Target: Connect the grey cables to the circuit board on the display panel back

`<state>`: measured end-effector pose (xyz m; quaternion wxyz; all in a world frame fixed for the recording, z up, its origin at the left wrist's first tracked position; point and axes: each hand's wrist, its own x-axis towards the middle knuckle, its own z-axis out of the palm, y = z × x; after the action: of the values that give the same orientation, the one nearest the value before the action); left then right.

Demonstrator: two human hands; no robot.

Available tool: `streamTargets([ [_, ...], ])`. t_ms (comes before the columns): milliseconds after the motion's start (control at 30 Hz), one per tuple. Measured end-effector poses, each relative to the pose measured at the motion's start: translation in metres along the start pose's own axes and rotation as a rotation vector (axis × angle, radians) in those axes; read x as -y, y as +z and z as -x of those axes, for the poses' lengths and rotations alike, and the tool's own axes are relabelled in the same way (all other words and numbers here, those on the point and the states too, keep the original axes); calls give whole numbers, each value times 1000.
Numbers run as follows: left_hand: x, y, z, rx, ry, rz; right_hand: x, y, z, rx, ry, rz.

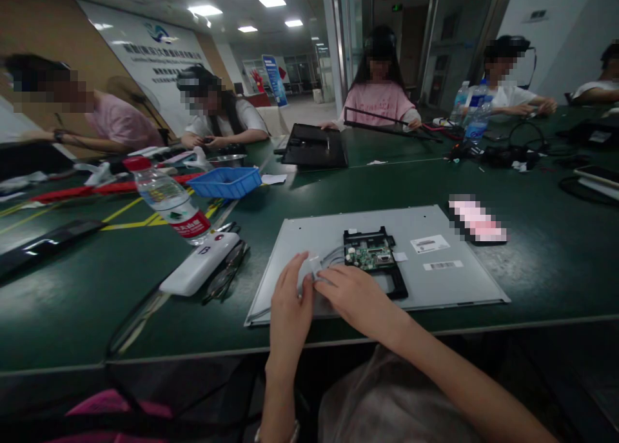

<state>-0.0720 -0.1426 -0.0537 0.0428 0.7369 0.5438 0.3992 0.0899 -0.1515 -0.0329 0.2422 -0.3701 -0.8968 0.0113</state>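
Observation:
A flat grey panel (309, 236) lies on the green table, with a black bracket (399, 283) and a green circuit board (370, 256) on it. Thin grey wires (333, 256) run from the board towards my hands. Over the panel's left part, my left hand (293, 295) and my right hand (355, 298) meet at the fingertips. Between them is a small clear piece (314, 264), perhaps tape or film. The fingers of both hands are pinched around it. White labels (429, 244) are stuck on the panel's right side.
Left of the panel are glasses (226, 274), a white power bank (200, 264), a water bottle (169, 201) and a blue tray (225, 184). A phone (476, 220) lies to the right. Several people sit around the table; one holds a black frame (387, 126).

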Motion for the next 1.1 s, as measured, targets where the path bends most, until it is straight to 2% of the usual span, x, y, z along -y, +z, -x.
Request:
streamTargets([
  [133,-1,-3,5,9,-23,40,-2,8,-8,30,48,93],
  [400,3,3,7,66,11,1,-4,11,0,-52,63,11],
  [500,2,2,7,86,-13,4,-3,14,-5,-40,49,42],
  [667,2,1,7,136,-22,-5,-3,17,-7,-21,110,103],
  [800,5,3,8,126,-23,-52,-4,15,4,-55,117,46],
  [1100,3,8,12,144,52,-208,-3,18,11,-16,104,-67],
])
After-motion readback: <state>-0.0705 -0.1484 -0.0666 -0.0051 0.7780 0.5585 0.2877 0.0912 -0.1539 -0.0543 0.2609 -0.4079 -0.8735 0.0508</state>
